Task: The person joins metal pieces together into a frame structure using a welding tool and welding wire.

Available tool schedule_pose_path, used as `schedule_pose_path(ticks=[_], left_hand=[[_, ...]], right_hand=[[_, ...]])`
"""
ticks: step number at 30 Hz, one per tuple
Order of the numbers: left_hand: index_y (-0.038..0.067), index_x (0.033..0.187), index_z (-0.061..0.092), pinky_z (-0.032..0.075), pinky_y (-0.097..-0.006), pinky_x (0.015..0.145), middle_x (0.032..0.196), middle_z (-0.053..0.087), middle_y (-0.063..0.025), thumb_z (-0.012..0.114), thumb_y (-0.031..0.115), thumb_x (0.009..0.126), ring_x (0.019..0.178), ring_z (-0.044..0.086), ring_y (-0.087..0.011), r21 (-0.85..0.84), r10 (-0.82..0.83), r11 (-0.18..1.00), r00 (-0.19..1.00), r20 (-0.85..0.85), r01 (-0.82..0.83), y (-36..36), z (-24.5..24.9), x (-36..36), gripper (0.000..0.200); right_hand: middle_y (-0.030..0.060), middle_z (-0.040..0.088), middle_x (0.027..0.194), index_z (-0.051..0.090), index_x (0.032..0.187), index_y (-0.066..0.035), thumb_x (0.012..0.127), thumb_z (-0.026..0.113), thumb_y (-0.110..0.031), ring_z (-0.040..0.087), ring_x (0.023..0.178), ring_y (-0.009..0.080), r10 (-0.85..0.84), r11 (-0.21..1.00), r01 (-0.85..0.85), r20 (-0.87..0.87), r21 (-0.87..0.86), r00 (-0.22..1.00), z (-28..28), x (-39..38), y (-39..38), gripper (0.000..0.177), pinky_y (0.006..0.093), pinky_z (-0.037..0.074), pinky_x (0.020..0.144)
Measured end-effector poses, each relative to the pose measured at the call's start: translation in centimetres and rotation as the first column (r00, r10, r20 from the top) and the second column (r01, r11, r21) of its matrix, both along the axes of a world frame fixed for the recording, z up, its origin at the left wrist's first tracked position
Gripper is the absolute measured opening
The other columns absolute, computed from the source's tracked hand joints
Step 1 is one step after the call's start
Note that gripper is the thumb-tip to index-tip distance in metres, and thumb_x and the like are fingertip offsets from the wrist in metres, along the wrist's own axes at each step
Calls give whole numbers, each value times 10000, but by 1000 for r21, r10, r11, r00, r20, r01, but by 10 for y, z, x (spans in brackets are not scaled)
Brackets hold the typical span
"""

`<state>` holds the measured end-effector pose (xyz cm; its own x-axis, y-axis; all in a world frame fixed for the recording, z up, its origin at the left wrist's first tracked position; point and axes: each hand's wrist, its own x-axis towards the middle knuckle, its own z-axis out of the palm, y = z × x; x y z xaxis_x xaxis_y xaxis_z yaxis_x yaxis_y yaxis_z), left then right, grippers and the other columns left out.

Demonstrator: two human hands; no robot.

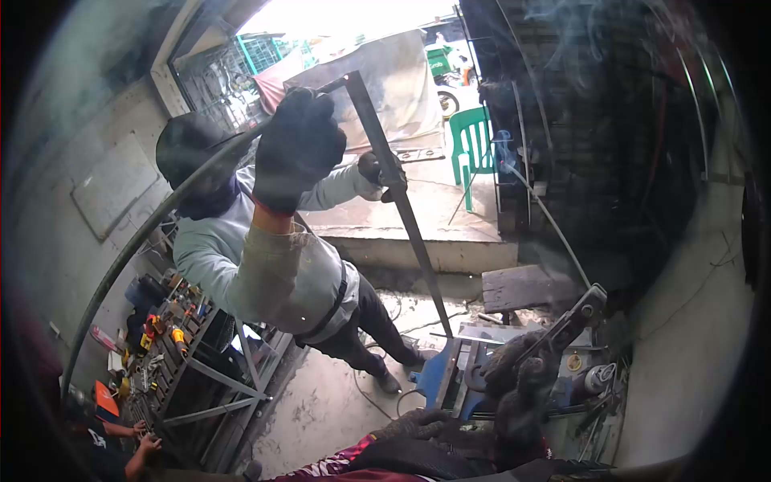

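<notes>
My right hand [520, 390], in a dark glove, is closed round a welding electrode holder [574, 321] at the lower right. A long thin rod [552, 221] extends from its jaw up and left, with smoke at the far tip. My left hand [414, 423], in a dark textured glove, lies low in the centre beside the blue metal piece [436, 377], its fingers appearing stretched out. Ahead, a co-worker in a dark head covering holds a flat metal bar [391, 173] and a long curved bar [152, 221] joined at the top, with gloved hands.
Tools cover a bench [213, 321] at the left, where another person's bare hands show at the bottom. A green chair [471, 140] stands outside beyond a concrete step [418, 253]. Cables lie on the floor. A wooden board [530, 287] is behind the work table.
</notes>
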<state>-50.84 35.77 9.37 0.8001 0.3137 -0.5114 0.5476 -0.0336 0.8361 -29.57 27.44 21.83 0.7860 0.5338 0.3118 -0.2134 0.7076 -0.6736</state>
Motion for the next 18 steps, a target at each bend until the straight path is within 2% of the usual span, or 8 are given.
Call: schedule_pose_path(ticks=[5,8,11,13,14,15,17,18], left_hand=[[51,1397,472,438,-415,1022,1277,595,-160,596,403,951,1223,550,-287,184,32,982,999,13,-34,-34,4,3,582],[20,1470,339,406,-417,1067,1428,459,-190,635,418,924,1321,466,-304,324,94,934,980,176,-148,-44,6,6,737],[89,1511,283,372,-413,1090,1449,444,-188,661,402,910,1359,423,-290,54,239,957,877,416,-286,-64,29,16,776],[117,1526,257,374,-410,1087,1459,439,-175,685,385,895,1353,431,-280,181,198,934,869,453,-307,-67,16,15,808],[95,1498,327,398,-409,1067,1409,497,-179,669,383,909,1318,473,-283,121,212,939,820,531,-321,-76,11,16,739],[95,1498,327,398,-409,1067,1409,497,-179,669,383,909,1318,473,-283,118,217,938,819,530,-325,-85,18,15,739],[74,1438,433,412,-401,1055,1360,551,-178,631,400,931,1291,503,-273,28,166,983,949,268,-180,-107,34,2,634],[84,1400,494,406,-375,1065,1332,576,-151,607,363,962,1263,524,-227,249,47,965,988,146,-83,-115,29,-5,532]], right_hand=[[83,577,751,396,1208,-42,935,614,-309,572,565,168,17,1000,-16,-88,22,996,1,-6,-22,440,280,448,444],[63,594,967,377,1307,-102,971,569,-223,642,757,208,283,959,-280,-133,38,950,-20,-8,-29,405,358,563,654],[84,596,887,371,1256,-90,1003,517,-195,662,775,214,413,911,-403,-166,94,895,-24,-22,-33,310,307,548,617],[89,617,890,427,1211,-57,1018,485,-180,648,753,179,464,886,-462,-84,42,882,-38,-29,-38,237,278,517,608],[101,609,930,399,1235,-72,1015,496,-219,664,813,233,478,878,-479,-62,1,876,-41,-32,-46,281,371,563,666],[113,602,971,371,1258,-88,1013,506,-258,681,872,287,495,867,-496,-31,-39,868,-43,-33,-51,328,463,608,724],[114,603,973,365,1263,-84,1015,502,-256,680,870,284,472,881,-472,-34,-8,881,-47,-40,-57,332,457,605,721],[116,604,975,359,1269,-81,1017,498,-255,679,868,280,443,896,-443,-30,24,896,-51,-42,-62,336,451,601,717]])
